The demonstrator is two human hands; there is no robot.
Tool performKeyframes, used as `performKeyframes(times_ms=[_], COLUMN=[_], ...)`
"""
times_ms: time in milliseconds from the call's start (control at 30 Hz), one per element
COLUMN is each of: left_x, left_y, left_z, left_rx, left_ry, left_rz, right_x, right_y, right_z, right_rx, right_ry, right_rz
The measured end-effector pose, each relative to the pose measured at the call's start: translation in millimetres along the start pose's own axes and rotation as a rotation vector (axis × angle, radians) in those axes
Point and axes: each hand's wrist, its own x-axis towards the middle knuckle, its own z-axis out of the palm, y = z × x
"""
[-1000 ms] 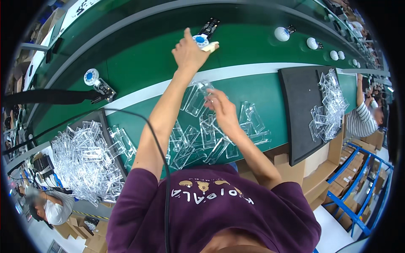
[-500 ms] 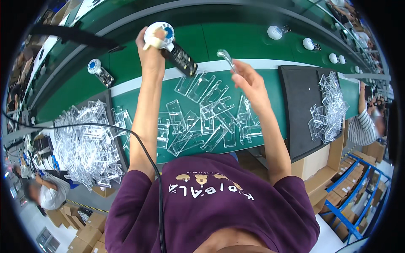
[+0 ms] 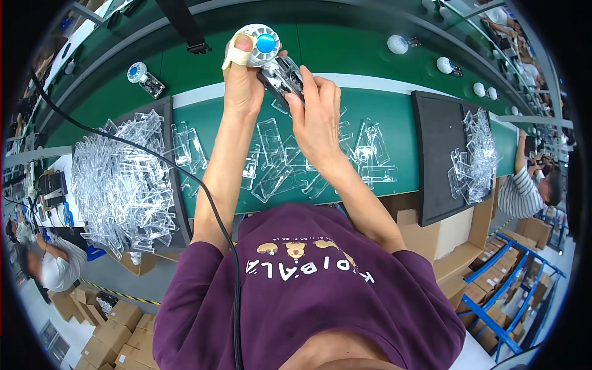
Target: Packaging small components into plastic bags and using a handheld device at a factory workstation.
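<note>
In my left hand [image 3: 245, 83] is a device with a white round head [image 3: 253, 38], a blue disc at its centre and a dark rectangular body [image 3: 280, 73]. A cream wrap covers the left thumb, which presses on the head. My right hand [image 3: 319, 114] is closed at the body's lower right, thumb and fingers on either side, pressing a clear plastic cover [image 3: 298, 73] against it. Whether the cover is fully seated, I cannot tell. Below the hands, several clear plastic covers [image 3: 271, 145] lie scattered over the green work surface [image 3: 216, 98].
At left a dark tray [image 3: 165, 120] bears a large heap of clear covers [image 3: 126, 185]. Another dark tray [image 3: 435, 148] at right carries a smaller heap [image 3: 478, 157]. Similar white-headed devices [image 3: 398, 44] lie on the green belt [image 3: 345, 52]. A black cable [image 3: 206, 191] hangs across my left forearm.
My right hand has moved left and up with the clear cover, from apart to against the device body. My left hand has shifted slightly right, and the device's head now shows its blue disc more fully.
</note>
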Motion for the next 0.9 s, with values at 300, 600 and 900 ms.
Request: performKeyframes(times_ms=[300, 600, 900], left_x=[-9, -22, -56], left_y=[5, 8, -8], left_z=[7, 10, 1], left_rx=[0.056, 0.17, 0.357], left_ry=[-0.072, -0.182, -0.037], left_rz=[0.026, 0.092, -0.095], right_x=[-14, -7, 6], right_y=[-3, 19, 25], right_z=[-2, -9, 10], right_rx=[-0.204, 0.25, 0.891], right_ry=[0.021, -0.107, 0.097], right_rz=[-0.095, -0.073, 0.539])
